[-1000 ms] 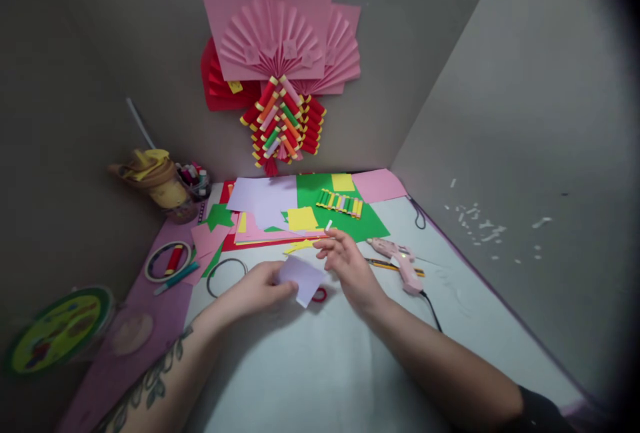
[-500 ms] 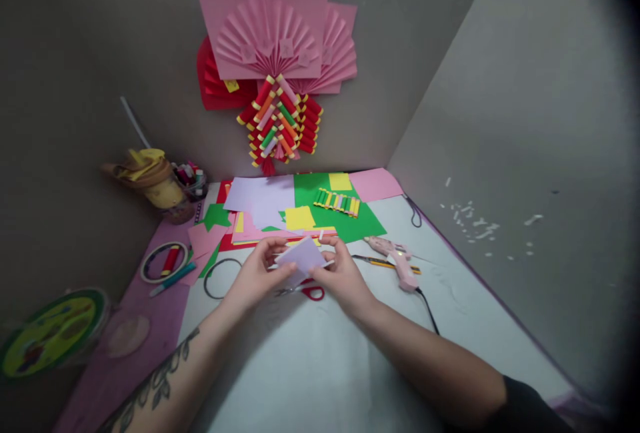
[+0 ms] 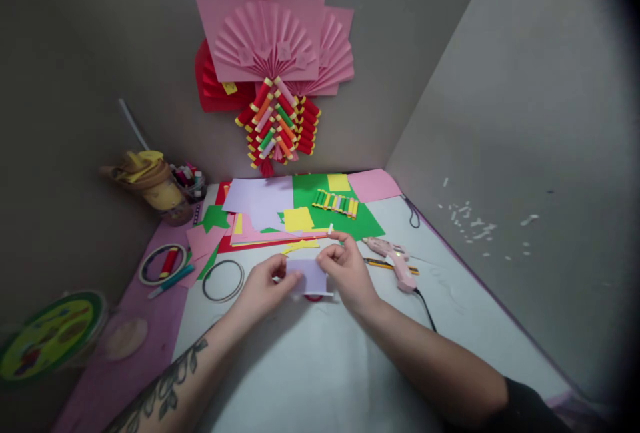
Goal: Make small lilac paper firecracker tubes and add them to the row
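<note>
A small lavender paper piece (image 3: pixel 308 277) is held between both hands above the white table covering. My left hand (image 3: pixel 267 283) pinches its left edge with thumb and fingers. At the paper's upper right corner, my right hand (image 3: pixel 349 271) grips it, with a small white piece (image 3: pixel 331 228) near the raised index fingertip. A thin white strip shows along the paper's lower edge. Under the paper, part of a red scissors handle (image 3: pixel 313 297) shows; the rest is hidden.
A pink glue gun (image 3: pixel 400 269) and a yellow cutter (image 3: pixel 377 262) lie right of my hands. To the left are a tape ring (image 3: pixel 223 281) and a teal pen (image 3: pixel 171 281). Coloured sheets (image 3: pixel 260 198) and small paper rolls (image 3: pixel 335 203) lie behind.
The lavender paper has turned from a tilted diamond to nearly level and sits slightly lower. It now covers more of the scissors. The raised right index finger has moved right.
</note>
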The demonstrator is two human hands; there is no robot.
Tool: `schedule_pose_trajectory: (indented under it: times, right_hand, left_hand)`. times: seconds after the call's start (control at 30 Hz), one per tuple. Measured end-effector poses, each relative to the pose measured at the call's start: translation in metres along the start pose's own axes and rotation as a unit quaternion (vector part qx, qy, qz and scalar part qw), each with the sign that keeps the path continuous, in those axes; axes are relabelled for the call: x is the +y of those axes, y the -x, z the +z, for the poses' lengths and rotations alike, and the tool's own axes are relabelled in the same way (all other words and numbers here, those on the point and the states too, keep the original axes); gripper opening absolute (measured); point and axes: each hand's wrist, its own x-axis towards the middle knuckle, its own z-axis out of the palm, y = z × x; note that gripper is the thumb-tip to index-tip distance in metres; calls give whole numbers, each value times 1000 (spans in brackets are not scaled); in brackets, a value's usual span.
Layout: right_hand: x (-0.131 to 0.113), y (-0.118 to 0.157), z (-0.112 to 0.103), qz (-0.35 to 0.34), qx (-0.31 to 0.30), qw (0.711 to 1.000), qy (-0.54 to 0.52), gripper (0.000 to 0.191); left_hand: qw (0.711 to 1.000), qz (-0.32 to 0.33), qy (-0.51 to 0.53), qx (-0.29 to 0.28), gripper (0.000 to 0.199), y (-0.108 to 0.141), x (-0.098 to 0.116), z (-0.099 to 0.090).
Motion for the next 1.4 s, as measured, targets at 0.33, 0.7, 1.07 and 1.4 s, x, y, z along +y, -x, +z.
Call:
schedule_pose_trajectory:
  times: [0.33,0.7,1.07,1.4]
  right_hand:
    - [1,13,5,-54,-84,973,207,50]
    - [-3,1,-2,-43,-26,985,168,53]
    - [-5,-12,-16,-61,20,994,87,43]
    - [-35,-25,-54,-89,47,978,181,23]
  left_hand:
    - [994,88,-68,6,16,6,3,3]
    - [996,39,12,83,20,-1,-3,-6]
    - [994,-10,89,63,27,-13,-17,-10]
    - [981,13,157,-117,20,-2,-23,2]
